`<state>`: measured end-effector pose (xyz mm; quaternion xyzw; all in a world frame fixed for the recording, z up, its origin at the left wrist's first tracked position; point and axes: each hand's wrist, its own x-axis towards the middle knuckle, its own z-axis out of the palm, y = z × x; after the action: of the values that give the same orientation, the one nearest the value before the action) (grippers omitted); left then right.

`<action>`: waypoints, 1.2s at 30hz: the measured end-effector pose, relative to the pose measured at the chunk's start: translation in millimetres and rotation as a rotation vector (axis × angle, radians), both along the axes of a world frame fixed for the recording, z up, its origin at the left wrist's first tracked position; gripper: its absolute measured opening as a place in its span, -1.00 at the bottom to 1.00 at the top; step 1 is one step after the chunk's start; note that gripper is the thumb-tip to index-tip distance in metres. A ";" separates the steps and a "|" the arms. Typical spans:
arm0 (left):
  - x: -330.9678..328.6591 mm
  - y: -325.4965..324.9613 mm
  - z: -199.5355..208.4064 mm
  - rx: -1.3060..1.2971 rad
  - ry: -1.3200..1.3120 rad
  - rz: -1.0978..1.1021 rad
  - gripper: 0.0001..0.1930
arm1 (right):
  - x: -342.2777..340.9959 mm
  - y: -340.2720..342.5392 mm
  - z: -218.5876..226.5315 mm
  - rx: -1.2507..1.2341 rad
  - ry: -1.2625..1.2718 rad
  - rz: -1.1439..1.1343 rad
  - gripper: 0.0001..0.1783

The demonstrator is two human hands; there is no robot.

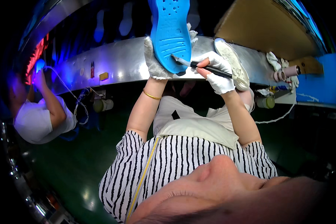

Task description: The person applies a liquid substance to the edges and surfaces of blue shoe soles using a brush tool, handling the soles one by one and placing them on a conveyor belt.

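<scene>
A blue shoe sole (170, 35) with ridges and small holes is held up above the bench edge. My gloved left hand (155, 61) grips it, thumb along its left side and fingertips showing past its right side. In my right hand (217, 72), whose glove leaves some fingertips bare, is a brush (212, 71) with a black handle and metal ferrule. The brush tip lies against the sole's lower, rounded end. Close beyond the right hand, a white shoe (233, 63) lies tilted at the bench edge.
A metal bench (125, 61) curves across, carrying a yellow block (103, 76) and a red-handled tool (92, 70). A cardboard box (265, 28) stands right, near gloves (273, 61) and rolls (287, 73). At left sits a co-worker (44, 117) beside a red glow and a cable (63, 84).
</scene>
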<state>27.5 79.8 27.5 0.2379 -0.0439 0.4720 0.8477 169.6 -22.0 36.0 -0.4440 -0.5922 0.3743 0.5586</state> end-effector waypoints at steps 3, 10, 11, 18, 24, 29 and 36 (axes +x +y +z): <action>17.0 -11.4 8.6 0.013 0.064 -0.026 0.04 | 12.1 -22.7 6.8 0.119 -0.214 -0.003 -0.87; 44.3 -15.8 13.7 0.170 0.195 -0.098 0.02 | 48.8 -47.4 16.3 0.054 0.004 0.027 -0.89; 43.1 -10.2 10.8 0.177 0.202 -0.093 0.02 | 52.2 -46.0 11.4 0.146 -0.129 0.047 -0.88; 48.3 2.7 1.7 0.148 0.254 -0.181 0.00 | 61.0 -78.0 -1.3 -0.171 0.148 0.134 -0.90; 54.9 -12.0 24.5 -0.069 0.354 -0.257 -0.48 | 64.2 -54.0 27.4 0.242 -0.265 -0.028 -0.84; 58.4 0.4 31.0 0.006 0.529 -0.317 -0.50 | 67.6 -49.7 22.6 0.159 -0.273 0.071 -0.82; 66.9 -4.6 32.2 0.046 0.948 -0.401 -0.58 | 97.6 -44.5 29.6 -0.204 -0.310 0.196 -0.87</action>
<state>94.3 75.1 59.7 0.4311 0.2900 0.1394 0.8430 267.2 -66.5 65.7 -0.4908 -0.6704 0.4120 0.3740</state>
